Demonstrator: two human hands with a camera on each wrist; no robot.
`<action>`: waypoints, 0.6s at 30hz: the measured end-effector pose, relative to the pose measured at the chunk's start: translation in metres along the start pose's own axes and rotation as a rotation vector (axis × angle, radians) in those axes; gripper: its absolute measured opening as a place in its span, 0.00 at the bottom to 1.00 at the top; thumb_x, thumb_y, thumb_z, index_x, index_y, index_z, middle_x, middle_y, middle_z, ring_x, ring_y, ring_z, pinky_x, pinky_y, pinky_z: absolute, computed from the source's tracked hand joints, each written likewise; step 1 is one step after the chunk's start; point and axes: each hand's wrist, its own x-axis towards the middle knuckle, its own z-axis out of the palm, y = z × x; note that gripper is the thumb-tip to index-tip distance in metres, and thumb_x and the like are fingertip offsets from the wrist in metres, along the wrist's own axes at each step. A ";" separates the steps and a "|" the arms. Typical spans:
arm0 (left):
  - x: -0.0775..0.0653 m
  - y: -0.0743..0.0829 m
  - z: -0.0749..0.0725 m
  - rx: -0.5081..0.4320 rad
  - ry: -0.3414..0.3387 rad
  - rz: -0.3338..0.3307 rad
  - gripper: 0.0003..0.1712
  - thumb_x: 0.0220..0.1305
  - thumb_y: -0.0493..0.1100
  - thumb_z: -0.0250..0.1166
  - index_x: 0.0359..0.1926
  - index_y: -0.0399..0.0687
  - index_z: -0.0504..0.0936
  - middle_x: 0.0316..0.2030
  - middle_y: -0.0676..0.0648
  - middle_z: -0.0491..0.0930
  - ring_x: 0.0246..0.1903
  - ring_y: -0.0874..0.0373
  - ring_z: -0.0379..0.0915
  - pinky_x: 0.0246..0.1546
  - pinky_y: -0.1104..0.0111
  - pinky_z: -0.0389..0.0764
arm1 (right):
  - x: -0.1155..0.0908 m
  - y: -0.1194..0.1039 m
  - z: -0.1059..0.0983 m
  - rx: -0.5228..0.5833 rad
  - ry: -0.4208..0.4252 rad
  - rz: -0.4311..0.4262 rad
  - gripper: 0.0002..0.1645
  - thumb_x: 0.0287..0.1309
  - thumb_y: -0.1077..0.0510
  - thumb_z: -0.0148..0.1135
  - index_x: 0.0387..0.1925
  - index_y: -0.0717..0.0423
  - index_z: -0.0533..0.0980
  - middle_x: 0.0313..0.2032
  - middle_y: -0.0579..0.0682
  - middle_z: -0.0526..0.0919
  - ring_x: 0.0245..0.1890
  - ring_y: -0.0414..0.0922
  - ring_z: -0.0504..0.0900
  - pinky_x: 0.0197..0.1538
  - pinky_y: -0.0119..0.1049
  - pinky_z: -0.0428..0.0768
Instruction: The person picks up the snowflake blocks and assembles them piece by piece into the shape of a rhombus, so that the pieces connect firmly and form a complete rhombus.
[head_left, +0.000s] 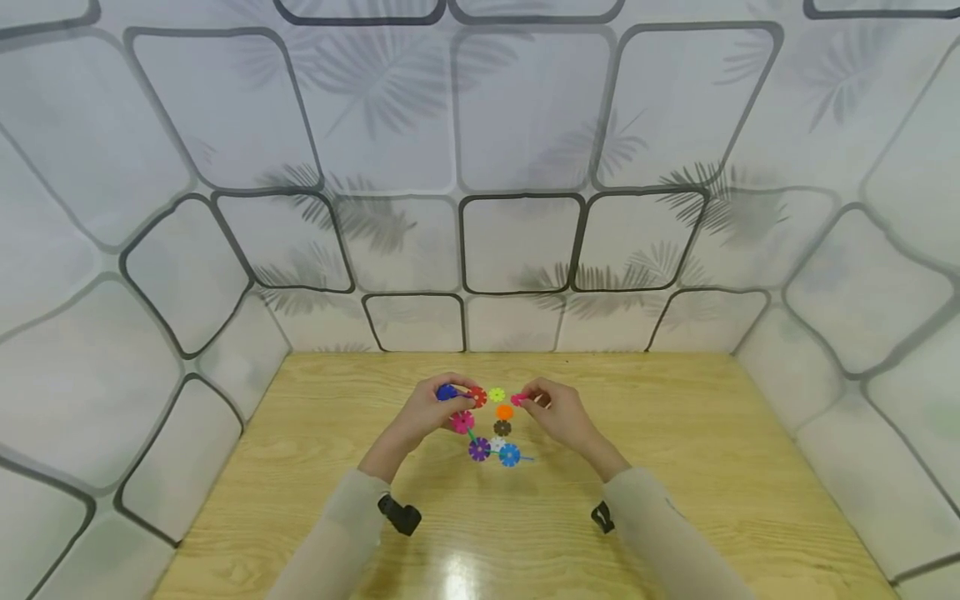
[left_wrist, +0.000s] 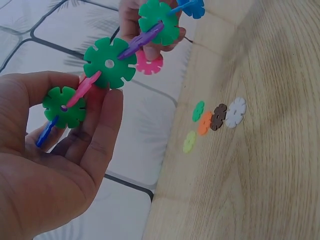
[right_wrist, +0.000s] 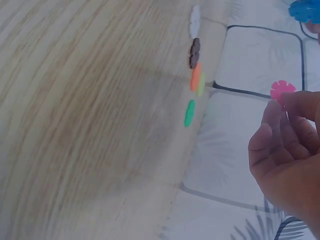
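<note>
My left hand grips a chain of flower-shaped plastic discs, fingers and thumb curled round its upper end. Blue, red, pink, purple and light blue discs of the chain face up in the head view, and green ones join them in the left wrist view. The chain hangs in a curve above the table, its light blue disc at the low end. My right hand pinches a single pink disc by its edge between thumb and fingers. A gap separates this disc from the chain.
Loose discs lie on the wooden table: yellow-green, orange, brown, white and green. Patterned panels enclose the back and both sides. A black camera strap sits at the left wrist.
</note>
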 end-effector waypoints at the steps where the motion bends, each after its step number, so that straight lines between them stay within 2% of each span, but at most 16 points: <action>1: 0.000 0.000 0.000 0.000 0.001 -0.001 0.18 0.72 0.39 0.68 0.60 0.40 0.83 0.48 0.40 0.87 0.35 0.58 0.85 0.42 0.49 0.92 | 0.000 -0.001 0.000 0.007 -0.002 -0.007 0.03 0.69 0.63 0.68 0.43 0.55 0.84 0.38 0.50 0.88 0.34 0.41 0.82 0.33 0.29 0.81; 8: -0.001 0.003 0.002 -0.003 0.004 -0.008 0.17 0.72 0.39 0.68 0.59 0.40 0.83 0.47 0.41 0.87 0.38 0.59 0.84 0.44 0.46 0.91 | -0.001 -0.014 -0.004 0.036 -0.020 -0.003 0.04 0.71 0.61 0.67 0.44 0.55 0.84 0.39 0.53 0.88 0.33 0.41 0.82 0.32 0.29 0.81; 13: -0.002 0.004 0.003 -0.010 0.006 -0.015 0.17 0.72 0.39 0.67 0.59 0.40 0.83 0.47 0.39 0.87 0.38 0.59 0.85 0.41 0.53 0.92 | -0.002 -0.021 -0.005 0.041 -0.020 -0.029 0.04 0.71 0.60 0.67 0.44 0.55 0.84 0.39 0.54 0.89 0.33 0.41 0.83 0.32 0.30 0.82; 18: -0.002 0.005 0.003 -0.008 0.012 -0.021 0.17 0.72 0.40 0.67 0.59 0.41 0.83 0.47 0.38 0.87 0.36 0.60 0.84 0.42 0.54 0.92 | -0.002 -0.024 -0.004 0.043 -0.008 -0.071 0.03 0.71 0.60 0.68 0.44 0.54 0.84 0.38 0.53 0.89 0.31 0.40 0.81 0.31 0.30 0.81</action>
